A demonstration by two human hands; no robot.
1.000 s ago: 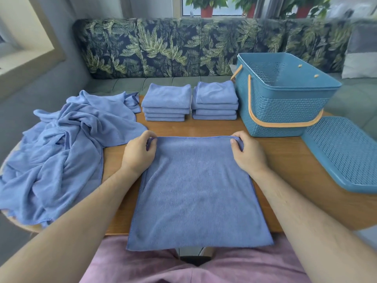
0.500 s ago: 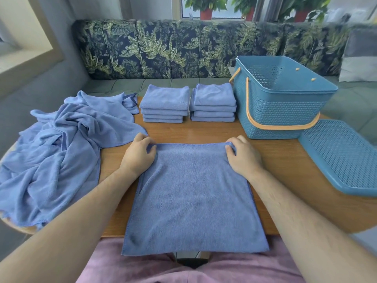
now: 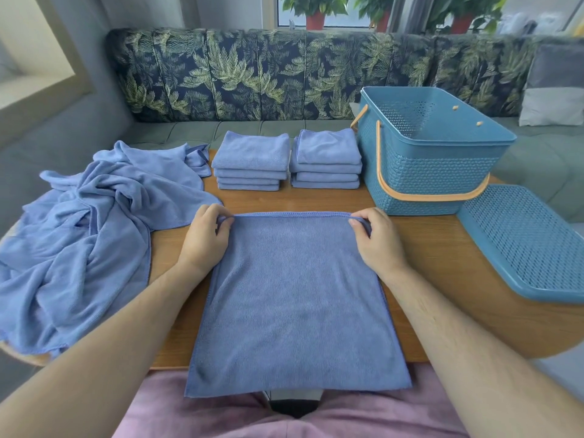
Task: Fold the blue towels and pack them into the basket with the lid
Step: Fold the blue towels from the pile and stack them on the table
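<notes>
Fingers (image 3: 221, 217): on my feed both sets are curled and pinching the far corners of the flat towel (image 3: 294, 295).
Left hand (image 3: 205, 240): grips the far left corner, with the hem bunched up a bit between thumb and fingertips.
Right hand (image 3: 379, 243): same deal on the far right corner, which is folded under the fingertips.
Flat towel: spread lengthwise on the desk (image 3: 426, 248) right in front of me. The far edge is pulled straight between the two hands and the near edge hangs off the desk over the pink lap (image 3: 205, 412).
Folded stacks: two neat piles side by side at the back of the desk, the left stack (image 3: 251, 162) and the right stack (image 3: 327, 159). The right one is just beside the basket (image 3: 436, 172).
Basket: blue, top open, back right of the desk, with the orange handle (image 3: 426, 196) dropped down across its front wall.
Lid (image 3: 524, 245): off the basket, lying flat on the desk just to its right.
Unfolded heap (image 3: 91, 232): crumpled blue towels on the left end of the desk, spilling past its edge.
Background: leaf-print sofa (image 3: 237, 74) behind the desk.
</notes>
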